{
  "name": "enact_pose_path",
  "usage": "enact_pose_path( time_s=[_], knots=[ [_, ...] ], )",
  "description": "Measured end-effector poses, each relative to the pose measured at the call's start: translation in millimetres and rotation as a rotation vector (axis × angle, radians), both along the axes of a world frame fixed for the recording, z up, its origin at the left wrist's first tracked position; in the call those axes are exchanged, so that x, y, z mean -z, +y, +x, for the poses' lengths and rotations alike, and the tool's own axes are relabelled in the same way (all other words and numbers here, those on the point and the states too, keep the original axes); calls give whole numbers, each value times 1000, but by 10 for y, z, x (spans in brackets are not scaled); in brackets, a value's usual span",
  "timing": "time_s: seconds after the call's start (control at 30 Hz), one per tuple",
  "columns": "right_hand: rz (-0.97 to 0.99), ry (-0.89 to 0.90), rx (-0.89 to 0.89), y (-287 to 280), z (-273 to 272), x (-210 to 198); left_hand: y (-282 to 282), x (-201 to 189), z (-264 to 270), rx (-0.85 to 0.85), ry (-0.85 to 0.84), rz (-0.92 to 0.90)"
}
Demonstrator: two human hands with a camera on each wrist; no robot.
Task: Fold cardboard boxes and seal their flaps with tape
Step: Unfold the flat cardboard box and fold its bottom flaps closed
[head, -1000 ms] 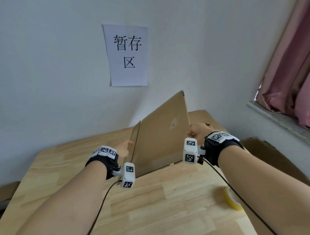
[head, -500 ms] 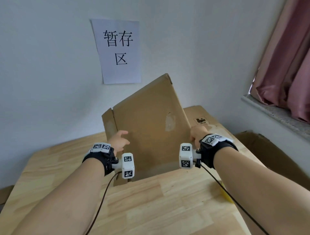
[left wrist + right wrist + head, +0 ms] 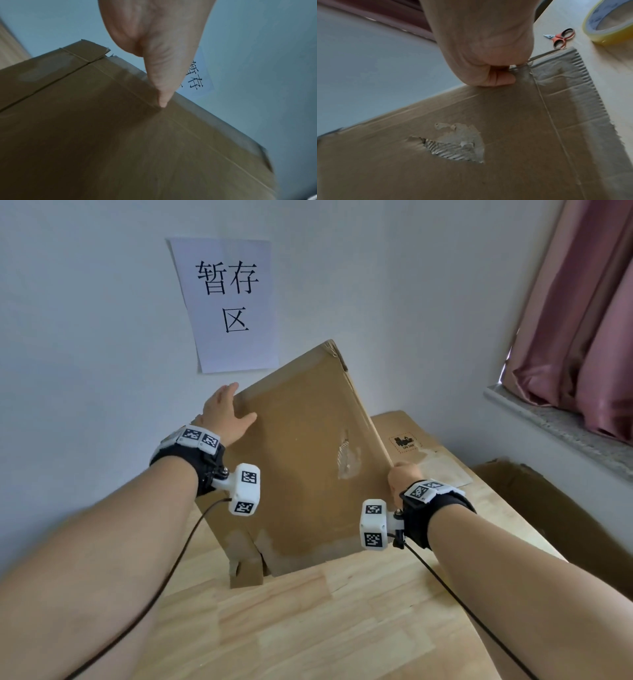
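A flattened brown cardboard box (image 3: 301, 457) stands tilted on its lower edge on the wooden table (image 3: 308, 628), its face with a torn patch (image 3: 453, 146) towards me. My left hand (image 3: 224, 414) grips its upper left corner. The thumb (image 3: 163, 88) presses on the front face and the fingers are hidden behind. My right hand (image 3: 404, 474) pinches the right edge low down, with a fingertip (image 3: 503, 79) curled onto the board. A yellow tape roll (image 3: 607, 27) lies on the table by that hand.
Orange-handled scissors (image 3: 561, 37) lie near the tape roll. More flat cardboard (image 3: 411, 436) lies at the table's back right. An open box (image 3: 548, 508) stands beyond the right edge, under a windowsill (image 3: 555, 426). A paper sign (image 3: 229, 302) hangs on the wall close behind.
The cardboard has been tipped up higher and turned to face me. My left hand has slid from its lower left edge up to the top left corner. My right hand keeps its hold.
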State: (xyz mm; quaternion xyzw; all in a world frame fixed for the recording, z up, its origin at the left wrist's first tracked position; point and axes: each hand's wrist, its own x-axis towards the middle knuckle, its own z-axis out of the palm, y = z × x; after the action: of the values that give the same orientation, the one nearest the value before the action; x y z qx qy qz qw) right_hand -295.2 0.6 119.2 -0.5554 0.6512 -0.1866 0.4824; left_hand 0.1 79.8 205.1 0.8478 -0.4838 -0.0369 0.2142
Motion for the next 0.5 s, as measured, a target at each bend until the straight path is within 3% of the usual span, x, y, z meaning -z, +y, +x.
enact_pose_path(
  time_s=[0.23,0.37,0.5],
  knots=[
    [19,42,99,21,-29,114,117,-15,63,27,72,-118],
    [11,17,145,12,3,140,171,8,27,1,133,-59],
    [33,-8,129,20,48,119,206,-49,16,27,206,-111]
  ],
)
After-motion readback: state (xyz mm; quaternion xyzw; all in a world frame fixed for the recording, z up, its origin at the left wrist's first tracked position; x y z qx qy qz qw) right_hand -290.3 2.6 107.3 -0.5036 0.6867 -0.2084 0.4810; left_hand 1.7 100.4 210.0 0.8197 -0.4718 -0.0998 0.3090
